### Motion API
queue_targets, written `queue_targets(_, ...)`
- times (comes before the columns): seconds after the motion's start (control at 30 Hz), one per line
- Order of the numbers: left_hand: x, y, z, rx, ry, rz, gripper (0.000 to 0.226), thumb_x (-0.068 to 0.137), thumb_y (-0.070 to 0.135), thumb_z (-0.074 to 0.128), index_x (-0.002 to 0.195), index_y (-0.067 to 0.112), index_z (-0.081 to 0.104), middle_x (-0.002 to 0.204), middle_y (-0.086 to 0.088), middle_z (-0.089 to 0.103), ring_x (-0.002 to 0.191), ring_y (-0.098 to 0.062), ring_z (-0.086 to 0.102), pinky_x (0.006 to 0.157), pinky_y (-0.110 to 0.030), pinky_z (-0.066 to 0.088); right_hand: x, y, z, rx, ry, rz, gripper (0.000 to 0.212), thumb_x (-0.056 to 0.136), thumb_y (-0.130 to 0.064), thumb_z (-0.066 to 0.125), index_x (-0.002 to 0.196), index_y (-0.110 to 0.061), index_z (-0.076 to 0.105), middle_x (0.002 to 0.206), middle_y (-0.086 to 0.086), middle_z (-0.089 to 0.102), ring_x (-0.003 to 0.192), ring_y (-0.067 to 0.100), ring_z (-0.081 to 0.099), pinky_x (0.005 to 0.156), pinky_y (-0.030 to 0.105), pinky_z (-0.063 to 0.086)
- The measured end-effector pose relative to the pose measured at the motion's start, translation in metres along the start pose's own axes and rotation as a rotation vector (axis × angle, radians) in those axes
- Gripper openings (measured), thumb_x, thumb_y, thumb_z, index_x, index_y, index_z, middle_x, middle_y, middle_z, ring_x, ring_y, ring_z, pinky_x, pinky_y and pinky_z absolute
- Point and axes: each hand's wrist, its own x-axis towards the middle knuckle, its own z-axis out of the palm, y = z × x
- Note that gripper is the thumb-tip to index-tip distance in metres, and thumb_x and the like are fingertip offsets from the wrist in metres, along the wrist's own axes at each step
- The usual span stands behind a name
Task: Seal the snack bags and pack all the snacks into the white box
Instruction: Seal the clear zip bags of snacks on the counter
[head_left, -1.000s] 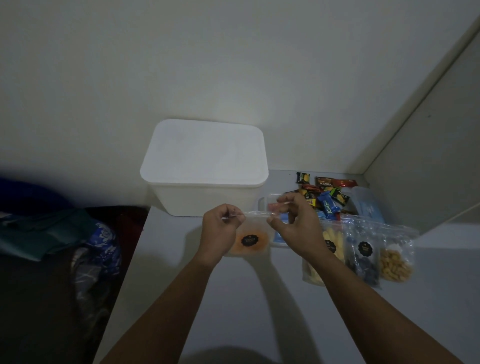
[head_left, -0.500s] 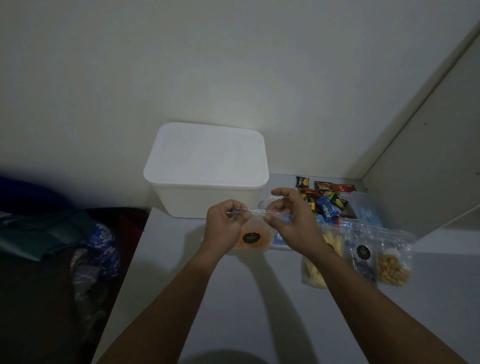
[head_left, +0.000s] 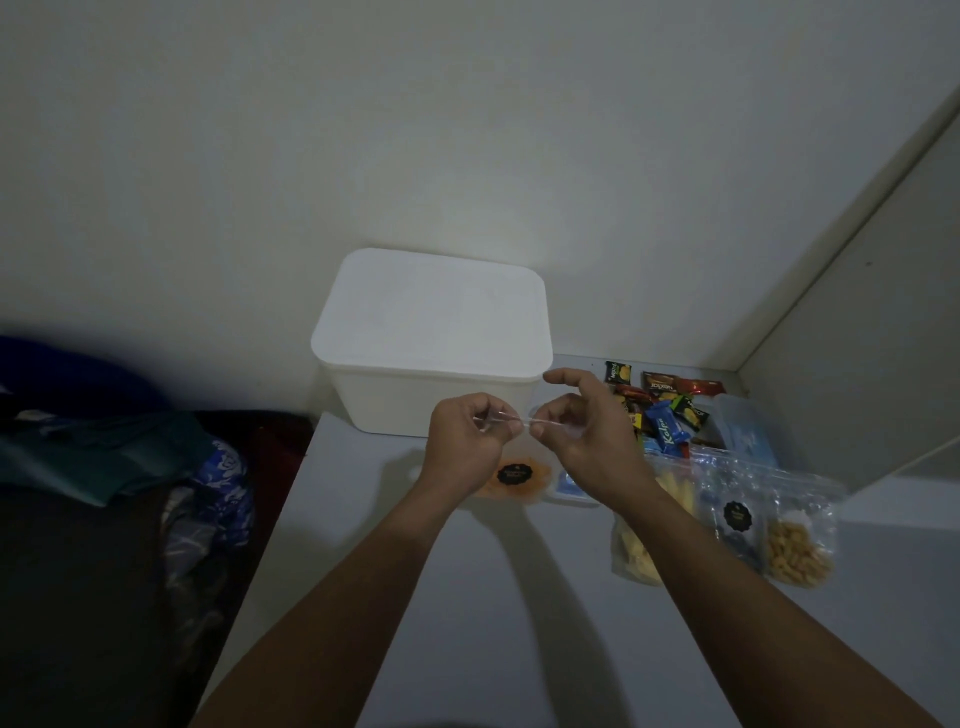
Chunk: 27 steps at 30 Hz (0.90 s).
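I hold a clear zip bag of orange snacks (head_left: 519, 475) up in the middle of the frame, its top strip stretched between my hands. My left hand (head_left: 465, 447) pinches the left end of the strip between thumb and curled fingers. My right hand (head_left: 589, 434) pinches the strip just beside it, thumb and forefinger closed on the plastic while the other fingers arch above. The bag hangs below my fingers, its black round label facing me, above the pale tabletop (head_left: 467, 623).

The white box (head_left: 434, 343) stands just behind my hands against the wall, its lid on. To the right of my right wrist lie three more clear zip bags side by side on the tabletop: one of pale yellow sticks (head_left: 641, 551), one of dark pieces with a black label (head_left: 735, 525), and one of small tan nuts or puffs (head_left: 797, 551). Behind them, towards the corner at right of centre, sits a heap of small wrapped sweets (head_left: 665, 410), blue, red, brown and yellow. Crumpled cloth (head_left: 104, 452) fills the dark left edge of the frame.
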Motion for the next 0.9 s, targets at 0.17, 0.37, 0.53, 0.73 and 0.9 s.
queue_targets(0.17,-0.003,0.003,-0.006,-0.044,0.007,-0.018,0.009,0.074,0.009,0.076,0.070,0.017,0.073,0.073,0.006,0.071,0.078,-0.015,0.068,0.078,-0.029,0.056,0.002,-0.004,0.001,-0.024,0.044,-0.002,0.032,0.080,-0.003,0.072,0.102,-0.019,0.055,0.077,-0.001,0.068,0.079,0.009,0.065,0.076,0.025,0.049)
queue_targets(0.37,-0.006,0.006,-0.014,-0.004,0.069,-0.019,0.010,0.075,0.009,0.077,0.068,0.015,0.073,0.070,0.004,0.070,0.074,-0.015,0.067,0.078,-0.029,0.054,-0.002,-0.009,0.005,-0.043,0.040,-0.026,0.046,0.080,-0.010,0.073,0.115,-0.024,0.047,0.076,-0.003,0.069,0.079,0.002,0.063,0.077,0.017,0.045)
queue_targets(0.53,-0.009,0.009,-0.014,-0.007,0.046,-0.013,0.005,0.073,0.012,0.079,0.071,0.015,0.075,0.072,0.005,0.073,0.075,-0.011,0.070,0.077,-0.026,0.055,-0.003,-0.014,0.005,-0.136,0.022,-0.067,0.048,0.081,-0.009,0.072,0.118,-0.024,0.045,0.076,-0.006,0.067,0.079,0.003,0.063,0.075,0.018,0.046)
queue_targets(0.73,-0.008,0.010,-0.013,-0.027,0.073,-0.018,0.004,0.076,0.012,0.077,0.073,0.011,0.074,0.072,0.003,0.071,0.071,-0.008,0.066,0.067,-0.014,0.048,-0.003,-0.015,0.004,-0.115,0.059,-0.059,0.045,0.080,-0.011,0.074,0.112,-0.025,0.047,0.076,-0.005,0.068,0.079,0.006,0.064,0.079,0.028,0.050)
queue_targets(0.9,0.003,0.007,-0.020,-0.059,0.101,0.001,0.007,0.079,0.008,0.072,0.075,0.002,0.069,0.073,-0.003,0.068,0.069,-0.009,0.060,0.070,-0.019,0.049,0.002,-0.012,-0.008,-0.087,0.078,0.000,0.050,0.078,-0.008,0.076,0.117,-0.023,0.050,0.077,0.002,0.069,0.076,0.014,0.066,0.074,0.027,0.054)
